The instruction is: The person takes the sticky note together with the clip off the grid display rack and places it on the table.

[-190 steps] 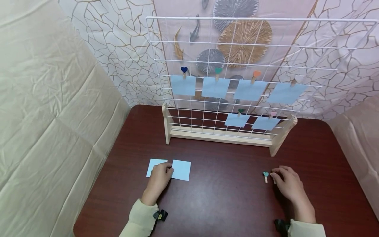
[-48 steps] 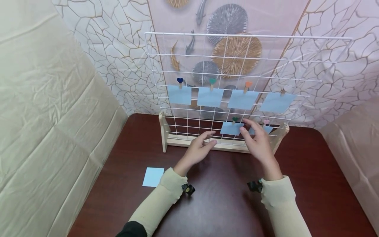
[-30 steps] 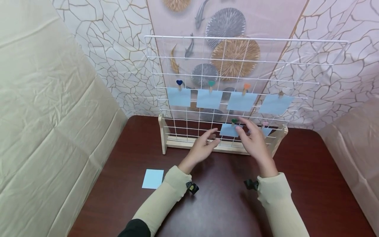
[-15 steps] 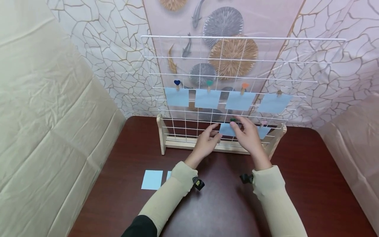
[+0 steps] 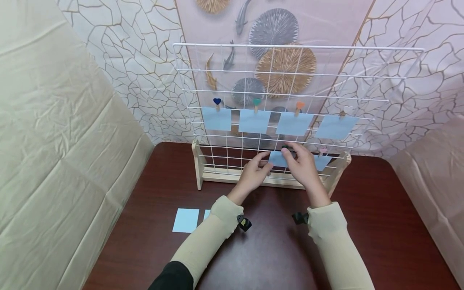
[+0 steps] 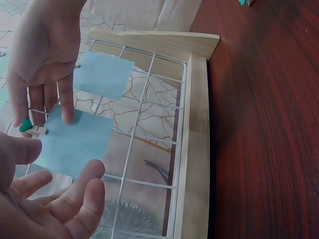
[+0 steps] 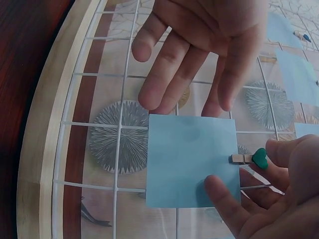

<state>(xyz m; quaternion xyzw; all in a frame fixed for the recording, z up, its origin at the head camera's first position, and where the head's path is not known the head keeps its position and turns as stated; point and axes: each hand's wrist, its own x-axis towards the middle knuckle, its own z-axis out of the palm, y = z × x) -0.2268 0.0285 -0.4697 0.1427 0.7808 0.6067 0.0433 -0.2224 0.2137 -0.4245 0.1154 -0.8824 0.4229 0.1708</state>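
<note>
A pale blue square of paper hangs low on the white wire grid, held by a wooden clothespin with a green heart. My right hand has its thumb and a finger at the heart on either side, pinching the clothespin, while another fingertip presses the paper's face in the right wrist view. My left hand is beside the paper's left edge. Its fingers are spread and loosely bent, fingertips close to the edge, holding nothing.
Several more blue papers hang above and to the right, each under a heart clothespin. A wooden stand supports the grid. Two blue papers lie on the dark table: one fully visible, one partly under my left sleeve.
Both hands have risen from the table, where they were by the loose papers and a clothespin, to the grid. Lately my right hand moved left onto the green-heart clothespin; my left hand neared the paper.
</note>
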